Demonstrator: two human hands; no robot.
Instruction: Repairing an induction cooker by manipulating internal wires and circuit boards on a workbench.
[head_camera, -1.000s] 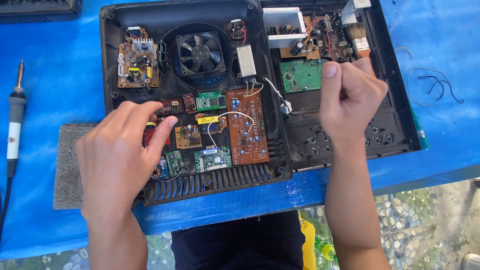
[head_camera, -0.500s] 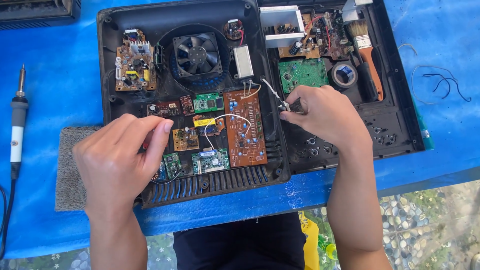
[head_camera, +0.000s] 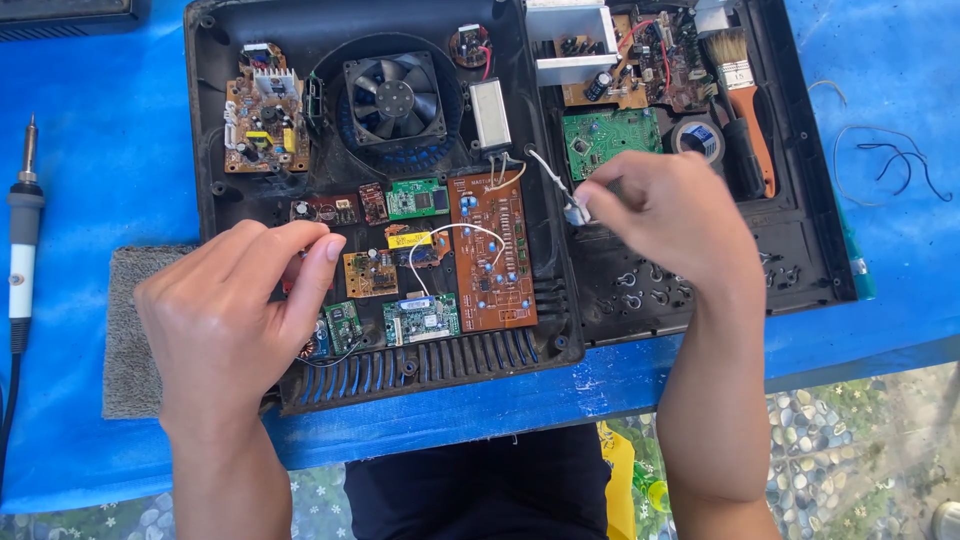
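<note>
At the far left of the blue table (head_camera: 90, 180) a soldering iron (head_camera: 20, 240) lies lengthwise, next to a grey cloth (head_camera: 125, 330) tucked under the corner of the open black case (head_camera: 205, 120). The left hand (head_camera: 235, 320) rests over the case's lower-left part, fingers loosely curled, index tip near some small circuit boards (head_camera: 370, 272); can't tell if it grips anything. Top left in the case sits a brown board (head_camera: 262, 122), w/ a square fan (head_camera: 394, 98) just beside it. Center: a long orange board (head_camera: 493, 250) w/ a white wire looping off it. Right of that, the right hand (head_camera: 665, 215) pinches a small white plug (head_camera: 575, 210) on a white lead, held above the case's right half, just below a green board (head_camera: 610, 140). Further right, a tape roll (head_camera: 698, 138) and a paintbrush (head_camera: 742, 85) w/ orange handle; loose wires (head_camera: 890, 160) lie on the table beyond
</note>
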